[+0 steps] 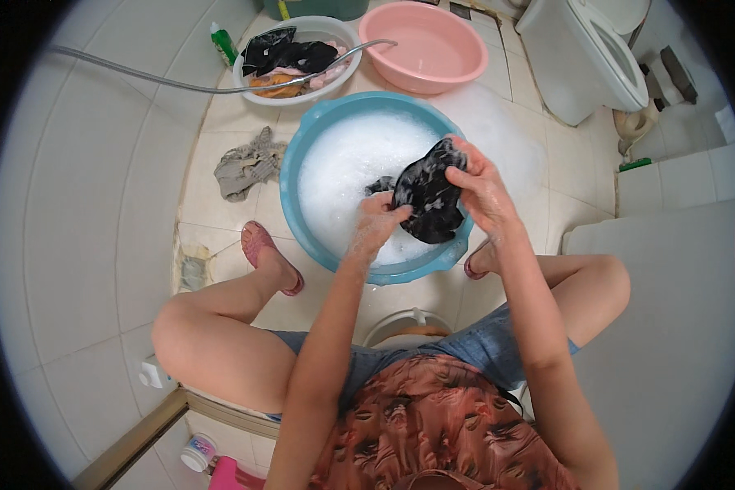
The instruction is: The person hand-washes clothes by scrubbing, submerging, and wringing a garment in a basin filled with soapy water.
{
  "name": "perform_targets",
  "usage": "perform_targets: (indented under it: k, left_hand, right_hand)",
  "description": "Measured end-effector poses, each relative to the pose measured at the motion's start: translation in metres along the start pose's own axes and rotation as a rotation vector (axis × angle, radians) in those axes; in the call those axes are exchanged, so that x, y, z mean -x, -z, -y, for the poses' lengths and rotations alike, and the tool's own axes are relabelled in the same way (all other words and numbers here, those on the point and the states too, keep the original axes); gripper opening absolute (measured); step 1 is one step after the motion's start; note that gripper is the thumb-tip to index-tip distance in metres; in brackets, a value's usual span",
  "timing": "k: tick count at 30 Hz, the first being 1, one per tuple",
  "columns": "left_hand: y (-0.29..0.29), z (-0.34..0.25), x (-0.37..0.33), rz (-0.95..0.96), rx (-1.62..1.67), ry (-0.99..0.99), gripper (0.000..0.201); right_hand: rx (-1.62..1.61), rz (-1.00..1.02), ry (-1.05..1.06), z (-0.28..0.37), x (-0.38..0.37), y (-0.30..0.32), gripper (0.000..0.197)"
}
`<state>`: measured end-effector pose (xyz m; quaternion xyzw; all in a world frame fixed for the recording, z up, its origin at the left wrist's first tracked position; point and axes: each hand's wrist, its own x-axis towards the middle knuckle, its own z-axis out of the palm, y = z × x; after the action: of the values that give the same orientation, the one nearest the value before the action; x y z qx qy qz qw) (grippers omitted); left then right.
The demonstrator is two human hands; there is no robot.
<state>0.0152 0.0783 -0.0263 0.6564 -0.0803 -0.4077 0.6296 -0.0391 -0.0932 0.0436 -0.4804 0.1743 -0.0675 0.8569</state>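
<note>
Between my hands a wet black cloth garment [429, 192], streaked with suds, is stretched over the right half of a blue basin [290, 192]. My left hand [377, 220] pinches its lower left edge, with foam on the wrist. My right hand [478, 184] grips its upper right edge, thumb on the front and fingers partly behind it. White foam [343, 163] fills the basin. Another dark bit of cloth [379, 186] pokes out of the suds beside my left hand; I cannot tell whether it joins the garment.
Behind the basin stand a white basin [245, 86] of clothes and a pink basin [420, 49], with a metal shower hose [171, 84] crossing over. A grey cloth [249, 166] lies on the tiles at left, near a green bottle [223, 45]. A toilet [584, 61] is at far right.
</note>
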Motion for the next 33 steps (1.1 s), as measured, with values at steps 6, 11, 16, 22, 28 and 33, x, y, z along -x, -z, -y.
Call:
perform_targets:
  k: [6,11,16,22,28,33]
  left_hand:
    - [0.027,0.007,-0.006,-0.128,0.589,-0.096,0.026]
    - [0.041,-0.020,-0.001,-0.148,0.643,-0.189,0.029]
    - [0.058,-0.029,0.005,-0.042,0.701,-0.226,0.029]
    - [0.064,-0.008,-0.004,-0.699,0.295,-0.203,0.044]
    - [0.033,0.016,-0.022,-0.572,0.365,-0.003,0.043]
    - [0.035,0.024,-0.016,-0.614,0.394,0.150,0.045]
  right_hand:
    - [0.226,-0.064,0.050,0.029,-0.002,0.031,0.042]
    - [0.348,-0.166,0.059,0.028,-0.002,0.038,0.037]
    - [0.416,-0.034,-0.059,0.037,-0.004,0.033,0.031]
    - [1.026,-0.087,0.059,-0.033,-0.044,0.036,0.040]
    - [1.669,0.017,-0.089,-0.167,-0.071,0.058,0.052]
    - [1.960,0.764,-0.162,-0.187,-0.060,0.034,0.024]
